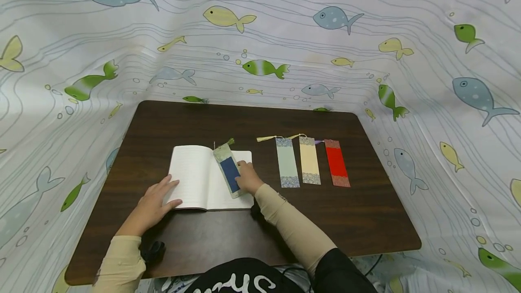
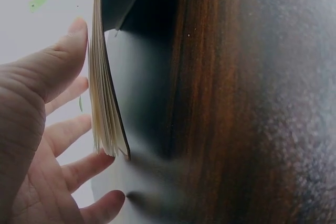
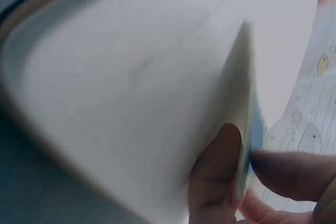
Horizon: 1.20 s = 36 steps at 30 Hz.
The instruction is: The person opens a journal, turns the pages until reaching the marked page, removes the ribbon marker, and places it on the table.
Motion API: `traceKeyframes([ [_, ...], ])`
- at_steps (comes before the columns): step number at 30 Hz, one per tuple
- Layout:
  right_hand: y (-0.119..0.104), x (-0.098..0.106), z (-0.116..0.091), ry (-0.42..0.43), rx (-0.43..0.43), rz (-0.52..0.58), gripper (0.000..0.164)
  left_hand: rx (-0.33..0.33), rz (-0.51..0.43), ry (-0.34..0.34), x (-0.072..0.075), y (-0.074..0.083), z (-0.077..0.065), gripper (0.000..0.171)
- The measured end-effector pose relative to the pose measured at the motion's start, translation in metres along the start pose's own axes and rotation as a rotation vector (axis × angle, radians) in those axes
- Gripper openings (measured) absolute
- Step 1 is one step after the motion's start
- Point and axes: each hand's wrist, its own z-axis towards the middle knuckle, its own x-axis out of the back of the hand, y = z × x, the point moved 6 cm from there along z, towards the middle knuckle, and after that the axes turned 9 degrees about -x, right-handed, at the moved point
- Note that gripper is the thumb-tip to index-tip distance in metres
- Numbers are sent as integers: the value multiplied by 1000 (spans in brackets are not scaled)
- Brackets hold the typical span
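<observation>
An open notebook with lined, unwritten-looking pages lies on the table. My right hand pinches the edge of a bookmark, pale green with a dark blue panel and a green tassel, tilted over the right page. In the right wrist view, thumb and fingers sit on either side of the bookmark, which stands edge-on above the page. My left hand rests at the notebook's left edge, fingers spread. The left wrist view shows its thumb along the page block, other fingers splayed beside it.
Right of the notebook lie three more bookmarks in a row: a pale green one, a cream one and a red one, with tassels at their tops. The dark wooden table meets a fish-patterned cloth behind.
</observation>
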Motion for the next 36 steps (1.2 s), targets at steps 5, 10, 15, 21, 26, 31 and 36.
traceKeyframes([
  [5, 9, 13, 2, -31, -36, 175, 32, 11, -18, -24, 0, 0, 1, 71],
  [10, 26, 23, 7, -77, -106, 270, 38, 22, -26, -33, 0, 0, 1, 72],
  [15, 49, 38, 15, -62, -150, 312, 42, 24, -28, -50, -1, 1, 2, 73],
  [21, 76, 63, 16, -9, -178, 318, 44, 15, -10, -64, -2, 1, 3, 73],
  [26, 91, 81, 15, 9, -227, 318, 46, 10, 5, -67, -2, 1, 2, 74],
  [31, 98, 91, 14, 36, -250, 277, 44, 4, 24, -66, -3, 1, 3, 74],
  [36, 104, 93, 19, 88, -224, 212, 42, 0, 23, -63, -5, 1, 4, 74],
])
